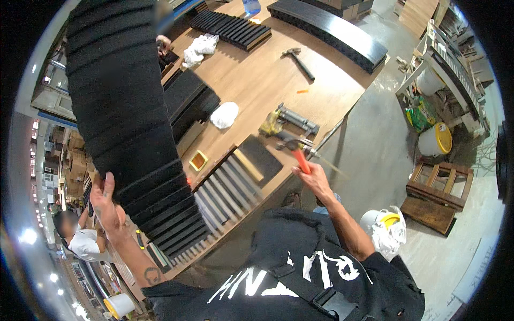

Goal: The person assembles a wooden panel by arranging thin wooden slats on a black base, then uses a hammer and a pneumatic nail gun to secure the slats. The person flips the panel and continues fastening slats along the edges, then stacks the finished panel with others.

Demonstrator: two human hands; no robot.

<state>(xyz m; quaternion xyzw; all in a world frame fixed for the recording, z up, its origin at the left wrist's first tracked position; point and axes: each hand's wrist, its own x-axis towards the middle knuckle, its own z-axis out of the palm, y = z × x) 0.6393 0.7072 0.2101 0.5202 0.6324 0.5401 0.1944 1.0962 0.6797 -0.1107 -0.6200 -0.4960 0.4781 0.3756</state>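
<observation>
A long black ribbed panel point(120, 96) stands tilted up on the left, its lower end by the workbench edge. My left hand point(110, 206) grips the panel's left edge, thumb on its face. My right hand point(316, 182) is closed round the orange handle of a claw hammer point(301, 159), held near the bench's front edge. Just beyond the hammer's head lies a yellow and grey nail gun point(294, 120), partly blurred. Between my hands, a slatted piece with pale strips point(230, 182) lies on the wooden workbench point(254, 77). A small yellow-framed block point(198, 160) sits beside it.
Another hammer point(300, 63), white cloths point(201, 50), a black slatted piece point(231, 29) and a long curved black panel point(329, 35) lie farther back. A person point(85, 238) stands at left. Buckets point(436, 140) and a wooden frame point(439, 184) stand on the right-hand floor.
</observation>
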